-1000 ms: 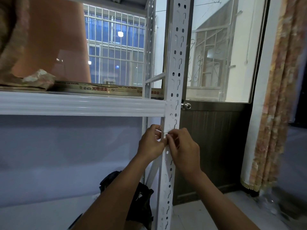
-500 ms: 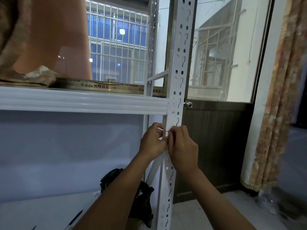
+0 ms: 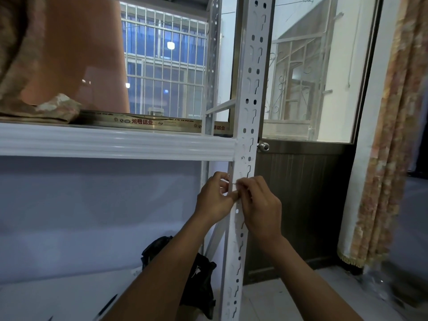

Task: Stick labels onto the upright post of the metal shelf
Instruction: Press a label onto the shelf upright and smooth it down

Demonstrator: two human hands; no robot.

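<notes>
The white perforated upright post (image 3: 251, 84) of the metal shelf runs from top to bottom in the middle of the view. Just below the white shelf beam (image 3: 115, 144), both hands meet on the post's front face. My left hand (image 3: 214, 198) is on the post's left side, my right hand (image 3: 260, 207) on its right. Between their fingertips sits a small white label (image 3: 235, 183), pinched against the post. Most of the label is hidden by the fingers.
A folded cloth (image 3: 53, 108) and a long printed box (image 3: 148, 122) lie on the shelf. A black bag (image 3: 199, 279) sits on the floor behind the post. A dark door with a knob (image 3: 264, 146) is right of the post, and a curtain (image 3: 389, 158) hangs at far right.
The view has shifted slightly, so the shelf beam and post sit a little lower than 0.5 s ago. Both hands stay on the same spot of the post with the label.
</notes>
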